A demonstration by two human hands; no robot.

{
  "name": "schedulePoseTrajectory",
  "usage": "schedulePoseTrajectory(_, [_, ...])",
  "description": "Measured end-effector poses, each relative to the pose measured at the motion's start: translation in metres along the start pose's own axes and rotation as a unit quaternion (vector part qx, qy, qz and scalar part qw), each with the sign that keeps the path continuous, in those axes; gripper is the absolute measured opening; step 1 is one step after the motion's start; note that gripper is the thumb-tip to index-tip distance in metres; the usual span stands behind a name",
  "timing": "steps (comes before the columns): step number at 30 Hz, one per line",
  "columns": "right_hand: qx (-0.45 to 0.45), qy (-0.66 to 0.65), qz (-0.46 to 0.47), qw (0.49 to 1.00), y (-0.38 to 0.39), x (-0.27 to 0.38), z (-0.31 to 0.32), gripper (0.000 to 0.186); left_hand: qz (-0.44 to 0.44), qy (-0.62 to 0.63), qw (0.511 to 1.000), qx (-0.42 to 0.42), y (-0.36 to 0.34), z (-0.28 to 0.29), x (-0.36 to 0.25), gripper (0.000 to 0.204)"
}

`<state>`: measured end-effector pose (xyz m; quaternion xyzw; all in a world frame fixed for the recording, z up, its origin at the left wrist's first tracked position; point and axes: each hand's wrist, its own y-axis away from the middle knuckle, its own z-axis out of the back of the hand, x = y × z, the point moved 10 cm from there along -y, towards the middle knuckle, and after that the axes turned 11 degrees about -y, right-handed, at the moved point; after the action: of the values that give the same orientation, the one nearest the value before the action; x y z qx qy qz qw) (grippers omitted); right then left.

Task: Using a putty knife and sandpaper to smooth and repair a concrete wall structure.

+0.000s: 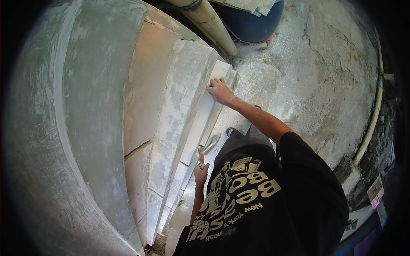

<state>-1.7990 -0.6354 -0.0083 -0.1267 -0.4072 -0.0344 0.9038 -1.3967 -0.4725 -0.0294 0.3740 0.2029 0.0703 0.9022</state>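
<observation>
— Start at the left. What's there?

— A broad curved grey wall [64, 128], smeared with pale plaster. Next to it run stepped courses of light grey blocks [171, 111], with a dark crack showing between two of them lower down.

— And the person's hands?

— The left hand [200, 173] is low, near the foot of the blocks, closed around the wooden handle of a trowel [208, 147]. The blade points up and away from the body, lying just beside the edge of the lowest white block [200, 123], and I can't tell whether it touches.

— The other one?

— The right hand [220, 90] is stretched out further up, fingers spread fairly flat and pressed on the top end of that same white block. It holds nothing, only rests on it.

— What's to the right?

— Rough, cracked concrete ground [316, 72]. At the top stands a dark blue barrel [252, 21] with a pale pipe [211, 23] leaning past it, and a thin yellowish hose [371, 123] curves along the far right edge.
</observation>
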Motion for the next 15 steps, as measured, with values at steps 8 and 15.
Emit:
schedulePoseTrajectory(8, [-0.155, -0.07, -0.016, 0.985, -0.018, -0.031, 0.074, 0.031, -0.017, -0.053, 0.998, -0.011, 0.0, -0.004, -0.002, 0.034])
schedulePoseTrajectory(15, [-0.112, -0.028, -0.038, 0.993, 0.023, -0.037, 0.054, 0.045, 0.003, -0.04, 0.999, -0.004, -0.001, 0.002, 0.002, 0.034])
